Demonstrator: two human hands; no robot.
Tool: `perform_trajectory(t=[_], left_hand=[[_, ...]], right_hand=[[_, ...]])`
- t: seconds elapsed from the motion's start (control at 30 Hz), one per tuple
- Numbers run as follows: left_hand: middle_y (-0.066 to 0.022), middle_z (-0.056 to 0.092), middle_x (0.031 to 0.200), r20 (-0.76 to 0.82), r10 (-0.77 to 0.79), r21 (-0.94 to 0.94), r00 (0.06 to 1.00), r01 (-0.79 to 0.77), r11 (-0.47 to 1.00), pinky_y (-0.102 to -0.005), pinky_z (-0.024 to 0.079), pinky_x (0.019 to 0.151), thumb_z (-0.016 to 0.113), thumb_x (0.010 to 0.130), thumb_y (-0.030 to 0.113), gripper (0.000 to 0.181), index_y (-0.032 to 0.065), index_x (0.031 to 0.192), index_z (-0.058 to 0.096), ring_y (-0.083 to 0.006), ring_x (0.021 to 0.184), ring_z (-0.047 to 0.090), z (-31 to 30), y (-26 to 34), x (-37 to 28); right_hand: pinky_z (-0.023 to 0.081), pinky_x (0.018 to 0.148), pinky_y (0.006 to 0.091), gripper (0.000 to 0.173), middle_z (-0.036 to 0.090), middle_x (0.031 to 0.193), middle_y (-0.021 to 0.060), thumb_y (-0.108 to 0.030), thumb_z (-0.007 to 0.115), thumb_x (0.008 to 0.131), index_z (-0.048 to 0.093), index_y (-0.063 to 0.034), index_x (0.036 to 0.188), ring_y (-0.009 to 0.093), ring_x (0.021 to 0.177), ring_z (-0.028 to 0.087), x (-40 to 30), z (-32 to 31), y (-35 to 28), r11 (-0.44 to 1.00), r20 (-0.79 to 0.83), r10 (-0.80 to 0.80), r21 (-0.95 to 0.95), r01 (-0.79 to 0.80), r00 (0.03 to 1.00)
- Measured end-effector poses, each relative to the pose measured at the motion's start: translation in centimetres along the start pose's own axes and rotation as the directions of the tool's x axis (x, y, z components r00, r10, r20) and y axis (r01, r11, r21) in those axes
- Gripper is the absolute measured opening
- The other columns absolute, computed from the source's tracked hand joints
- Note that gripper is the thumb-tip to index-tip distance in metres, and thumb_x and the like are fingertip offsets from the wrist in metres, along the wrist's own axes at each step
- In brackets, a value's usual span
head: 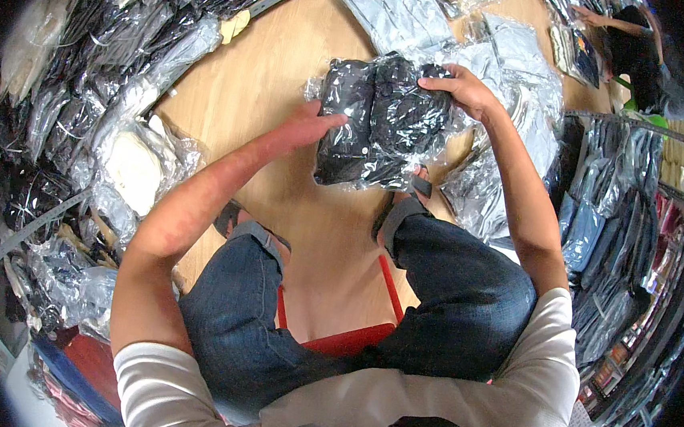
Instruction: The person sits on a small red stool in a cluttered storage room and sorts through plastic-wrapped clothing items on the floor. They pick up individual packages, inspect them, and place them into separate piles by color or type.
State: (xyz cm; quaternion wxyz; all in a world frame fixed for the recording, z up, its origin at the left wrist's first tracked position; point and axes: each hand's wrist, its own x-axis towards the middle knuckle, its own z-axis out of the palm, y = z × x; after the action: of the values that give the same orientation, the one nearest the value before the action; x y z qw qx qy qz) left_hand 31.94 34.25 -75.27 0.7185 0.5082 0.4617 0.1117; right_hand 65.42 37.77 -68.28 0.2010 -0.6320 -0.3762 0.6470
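Between my two hands is a folded black garment [379, 120] in a clear plastic bag, held above the floor in front of my feet. My left hand [313, 126] grips the bag's left edge, thumb on top and the other fingers hidden beneath. At the upper right corner, my right hand [463, 89] pinches the bag with its thumb on top. The shiny plastic wrinkles over the dark cloth, and a small pale dot shows near the lower middle. Just beyond my right hand lie silvery-grey plastic packages [515, 46].
Shelves with bagged dark clothes [109, 32] curve along the left, beside a cream bagged garment [135, 167]. More bagged clothes [608, 234] fill a rack at right. A red stool [353, 338] is under me on the wood-look floor [256, 74]. Another person's arm [613, 23] shows at upper right.
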Motion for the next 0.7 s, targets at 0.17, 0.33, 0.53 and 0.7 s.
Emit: perform_trajectory(t=[0.17, 0.33, 0.53, 0.7], left_hand=[[-0.01, 0.066, 0.111, -0.152, 0.078, -0.013, 0.985, -0.081, 0.997, -0.0343, 0.047, 0.092, 0.06, 0.091, 0.029, 0.041, 0.0012, 0.121, 0.058, -0.0196, 0.1, 0.061, -1.6, 2.7, -0.8], [-0.0064, 0.066, 0.112, -0.275, 0.22, 0.051, 0.936, -0.214, 0.975, -0.0308, 0.046, 0.09, 0.059, 0.09, 0.028, 0.039, 0.0023, 0.119, 0.06, -0.0157, 0.096, 0.06, -8.9, 7.4, -2.4], [-0.0071, 0.067, 0.103, -0.332, 0.14, -0.362, 0.933, -0.263, 0.894, -0.0333, 0.047, 0.092, 0.061, 0.09, 0.026, 0.028, 0.0049, 0.108, 0.062, -0.0184, 0.097, 0.063, -10.8, 11.8, -3.3], [-0.0078, 0.068, 0.109, -0.062, 0.003, -0.633, 0.998, -0.041, 0.773, -0.0338, 0.049, 0.093, 0.06, 0.094, 0.03, 0.038, 0.0023, 0.119, 0.058, -0.0165, 0.099, 0.065, -1.9, 10.3, -2.4]], right_hand=[[0.054, 0.072, 0.0244, 0.042, 0.071, 0.099, 0.0023, -0.017, 0.077, 0.084, 0.06, -0.0047, 0.121, 0.009, 0.082, 0.067, -0.5, -0.2, 0.3, 0.996, 0.116, 0.069, 0.049, -0.075, 0.991], [0.05, 0.055, 0.0187, 0.042, 0.07, 0.099, -0.0017, -0.021, 0.073, 0.088, 0.06, -0.0095, 0.126, 0.005, 0.076, 0.066, -0.2, -0.2, -0.2, 0.996, 0.062, 0.072, -0.065, -0.068, 0.995], [0.037, 0.06, 0.0242, 0.049, 0.065, 0.104, -0.0061, -0.037, 0.076, 0.082, 0.062, -0.0155, 0.124, 0.005, 0.085, 0.054, 1.0, -0.1, 0.7, 0.983, 0.159, 0.048, -0.18, -0.019, 0.986], [0.047, 0.086, 0.0322, 0.053, 0.062, 0.11, 0.0019, -0.053, 0.05, 0.096, 0.06, -0.0105, 0.127, 0.014, 0.095, 0.057, 0.9, 1.1, -1.4, 0.971, 0.017, -0.066, -0.23, 0.068, 0.998]])
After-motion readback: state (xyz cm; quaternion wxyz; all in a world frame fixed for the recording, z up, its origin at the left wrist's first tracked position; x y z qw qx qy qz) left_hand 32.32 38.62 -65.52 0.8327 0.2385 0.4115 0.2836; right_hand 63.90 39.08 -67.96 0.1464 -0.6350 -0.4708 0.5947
